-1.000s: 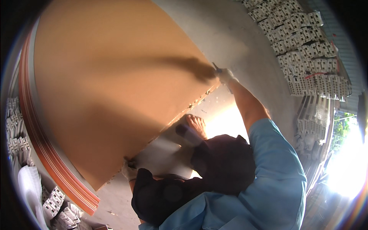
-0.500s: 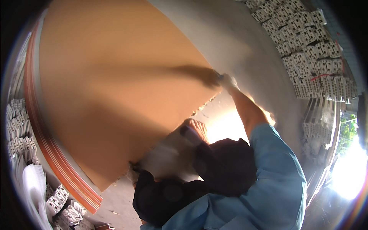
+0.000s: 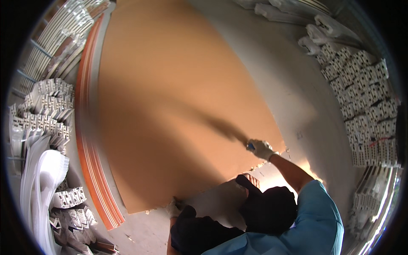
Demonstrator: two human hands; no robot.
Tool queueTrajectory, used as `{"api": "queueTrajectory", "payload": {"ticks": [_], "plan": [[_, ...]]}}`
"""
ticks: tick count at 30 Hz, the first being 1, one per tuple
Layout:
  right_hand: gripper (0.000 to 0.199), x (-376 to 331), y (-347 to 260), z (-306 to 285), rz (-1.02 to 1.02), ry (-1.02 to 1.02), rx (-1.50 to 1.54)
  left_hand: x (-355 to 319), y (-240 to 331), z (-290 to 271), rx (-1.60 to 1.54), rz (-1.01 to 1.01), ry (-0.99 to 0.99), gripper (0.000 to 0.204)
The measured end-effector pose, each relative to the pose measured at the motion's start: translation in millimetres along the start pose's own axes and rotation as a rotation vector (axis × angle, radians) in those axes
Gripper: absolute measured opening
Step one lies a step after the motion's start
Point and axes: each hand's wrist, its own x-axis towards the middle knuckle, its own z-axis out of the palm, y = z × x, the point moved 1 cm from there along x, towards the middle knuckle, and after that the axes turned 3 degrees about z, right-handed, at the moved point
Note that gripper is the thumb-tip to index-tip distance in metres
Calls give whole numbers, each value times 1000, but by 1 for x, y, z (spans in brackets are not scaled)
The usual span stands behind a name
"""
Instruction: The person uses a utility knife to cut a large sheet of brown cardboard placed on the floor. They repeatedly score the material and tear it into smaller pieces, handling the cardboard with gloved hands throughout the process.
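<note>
A large brown sheet (image 3: 182,106) lies flat on the floor, its near edge ragged. Over the sheet, close to its near right corner, is my right hand (image 3: 262,150) in a pale glove. Its fingers are closed around a small blue object (image 3: 250,146), mostly hidden in the grip; the exact kind does not show. At the near edge, further left, my gloved left hand (image 3: 173,209) touches the sheet. Its fingers are too dark and partly covered to read. My bent dark-clad legs and a bare foot (image 3: 251,180) are just below the near edge.
Long orange-and-white striped strips (image 3: 91,140) lie along the sheet's left side. Stacked pale hollow profiles (image 3: 51,102) and white wrapped lengths (image 3: 49,178) stand beyond them. More stacked profiles (image 3: 365,102) line the right wall. Grey floor (image 3: 306,110) borders the sheet.
The view has shifted, showing more of the left-hand stacks. My right hand has moved from the sheet's right edge inward over its surface. My left hand stays at the near edge.
</note>
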Motion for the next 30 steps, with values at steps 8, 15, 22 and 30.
{"api": "queueTrajectory", "payload": {"ticks": [8, 15, 22, 30], "plan": [[32, 25, -8, 38, -121, 1, 52, 13, -18, -18, 447, 355, -297, 19], [40, 39, 3, 35, 32, -198, -110, 18, -13, -9, 45, -19, -19, 30], [42, 40, 1, 35, 35, -175, -58, 13, 2, -7, 154, -51, 50, 33], [41, 32, -35, 8, 20, -279, -268, -3, 22, -29, 294, -228, -199, 53]]}}
